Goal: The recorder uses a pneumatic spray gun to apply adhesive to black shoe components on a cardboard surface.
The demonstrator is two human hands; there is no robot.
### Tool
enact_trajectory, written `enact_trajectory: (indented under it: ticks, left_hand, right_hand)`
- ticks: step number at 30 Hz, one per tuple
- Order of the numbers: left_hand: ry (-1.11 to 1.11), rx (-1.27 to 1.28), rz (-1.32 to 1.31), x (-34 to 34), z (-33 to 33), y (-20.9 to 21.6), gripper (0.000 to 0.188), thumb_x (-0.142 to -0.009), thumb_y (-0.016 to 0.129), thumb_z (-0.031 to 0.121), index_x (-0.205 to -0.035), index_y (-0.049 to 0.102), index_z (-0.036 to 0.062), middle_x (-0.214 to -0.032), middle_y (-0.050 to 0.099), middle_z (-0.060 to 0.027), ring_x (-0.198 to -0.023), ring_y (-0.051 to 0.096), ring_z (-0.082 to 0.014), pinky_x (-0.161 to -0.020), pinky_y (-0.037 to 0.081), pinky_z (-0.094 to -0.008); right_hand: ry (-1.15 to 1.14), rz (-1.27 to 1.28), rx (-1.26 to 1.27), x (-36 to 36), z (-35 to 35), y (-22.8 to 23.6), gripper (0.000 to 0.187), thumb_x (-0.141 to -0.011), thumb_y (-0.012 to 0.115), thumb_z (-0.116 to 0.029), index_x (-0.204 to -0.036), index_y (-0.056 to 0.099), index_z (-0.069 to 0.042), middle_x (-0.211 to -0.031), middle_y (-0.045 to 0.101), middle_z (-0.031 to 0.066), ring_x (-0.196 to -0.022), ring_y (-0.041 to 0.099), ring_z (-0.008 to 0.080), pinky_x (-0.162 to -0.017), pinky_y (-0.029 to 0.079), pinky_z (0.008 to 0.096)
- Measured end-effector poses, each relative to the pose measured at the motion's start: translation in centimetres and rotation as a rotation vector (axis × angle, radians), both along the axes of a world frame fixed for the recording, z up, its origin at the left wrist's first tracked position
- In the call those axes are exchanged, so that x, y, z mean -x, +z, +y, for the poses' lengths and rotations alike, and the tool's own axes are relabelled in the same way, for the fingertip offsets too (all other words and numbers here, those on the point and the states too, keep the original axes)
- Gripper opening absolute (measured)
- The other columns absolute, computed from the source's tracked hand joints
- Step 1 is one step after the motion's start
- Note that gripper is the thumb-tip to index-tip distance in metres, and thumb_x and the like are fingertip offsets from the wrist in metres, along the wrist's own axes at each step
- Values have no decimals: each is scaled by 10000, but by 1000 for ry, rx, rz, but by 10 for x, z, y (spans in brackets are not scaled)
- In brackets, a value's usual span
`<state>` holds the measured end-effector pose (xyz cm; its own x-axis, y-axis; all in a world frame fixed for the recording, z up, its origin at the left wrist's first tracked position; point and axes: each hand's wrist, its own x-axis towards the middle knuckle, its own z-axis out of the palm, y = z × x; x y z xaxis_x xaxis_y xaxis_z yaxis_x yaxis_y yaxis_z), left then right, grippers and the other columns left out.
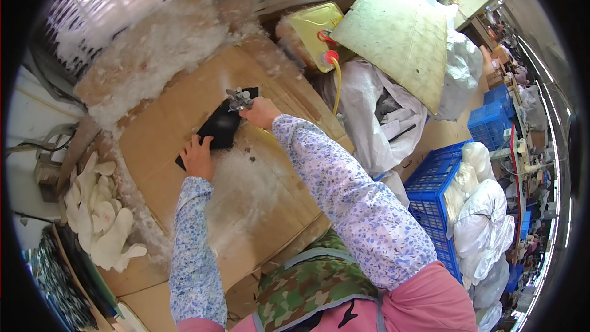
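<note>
Our right hand [261, 112] grips a metal spray gun [236, 100] over the black piece [219, 128], which lies toward the far edge of the cardboard [147, 141]. Our left hand [198, 158] rests, fingers spread, on the piece's near end.

The sheet [220, 129] is lying on the cardboard [150, 144] under the left hand [198, 158], the spray gun [236, 99] hovering at its far end, heaped pieces [109, 224] lying left, a jug [312, 27] standing behind to the right, bags [482, 215] sitting in the crate [433, 184] farther right.
</note>
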<state>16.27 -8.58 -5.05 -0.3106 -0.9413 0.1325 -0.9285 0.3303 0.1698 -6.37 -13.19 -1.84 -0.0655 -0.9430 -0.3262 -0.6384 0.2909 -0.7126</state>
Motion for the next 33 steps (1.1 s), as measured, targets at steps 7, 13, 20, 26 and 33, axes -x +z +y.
enact_trajectory:
  ticks: [7,13,20,26,33]
  left_hand:
    - [-53,58,26,13,-7,-8,374,-738,556,42,-1087,607,167,-1077,518,-112,-1042,482,-303,-909,341,-457]
    - [-6,12,31,-3,1,-5,399,-733,576,29,-1111,595,152,-1119,494,-124,-1088,461,-313,-961,318,-471]
    - [28,290,337,20,15,20,370,-726,517,-21,-1072,587,92,-1091,531,-118,-1077,470,-304,-929,330,-444]
    - [-284,-421,1180,112,111,82,226,-858,479,14,-1067,566,13,-898,581,-84,-792,608,-186,-704,471,-284]
    - [-160,-934,1553,195,168,124,281,-962,399,137,-1168,512,-16,-975,594,-80,-789,624,-151,-720,487,-267]
  right_hand:
    - [35,-252,-129,38,-8,-9,366,-755,674,-360,-801,666,4,-691,632,115,-544,592,207,-513,462,349]
    - [33,-454,-277,54,27,38,361,-801,650,-416,-817,629,-55,-582,496,7,-457,431,101,-424,345,261]
    - [-77,-779,-307,89,84,92,406,-912,518,-429,-1063,597,-61,-889,609,31,-531,441,64,-458,357,205]
    - [38,-909,-195,97,120,136,453,-938,466,-428,-1133,580,-34,-1040,637,109,-597,488,91,-550,426,204]
    - [54,-973,-95,110,154,165,482,-955,444,-407,-1191,505,8,-1100,603,180,-620,509,108,-693,471,253]
